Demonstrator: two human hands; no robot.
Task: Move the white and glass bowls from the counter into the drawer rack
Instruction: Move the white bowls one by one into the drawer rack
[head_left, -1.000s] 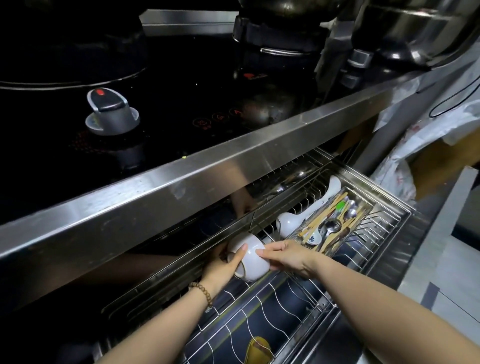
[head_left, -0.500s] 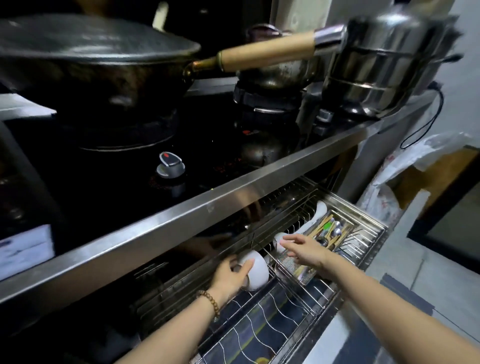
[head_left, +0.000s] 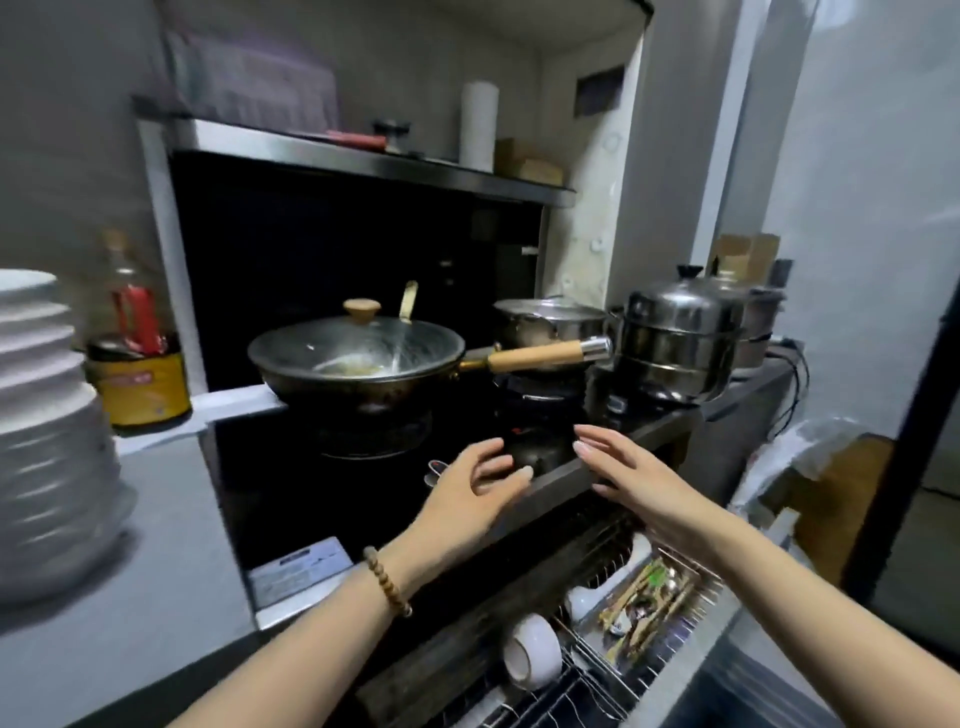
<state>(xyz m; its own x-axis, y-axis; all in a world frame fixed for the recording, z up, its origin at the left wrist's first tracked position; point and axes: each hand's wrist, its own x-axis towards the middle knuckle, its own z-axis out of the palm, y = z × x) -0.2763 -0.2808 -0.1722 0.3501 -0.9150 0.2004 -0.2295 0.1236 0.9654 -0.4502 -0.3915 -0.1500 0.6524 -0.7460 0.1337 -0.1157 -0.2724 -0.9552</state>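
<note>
Left hand and right hand over steel stove edge, both grip spread, holding nothing, white bowl tilted in drawer rack below, stacked bowls on counter far left, wok behind

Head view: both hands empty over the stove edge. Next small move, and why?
Probably swing the left hand over to the stack of white bowls on the counter and lift the top one: it and the right hand are open and empty, and one white bowl already sits in the drawer rack.
</note>
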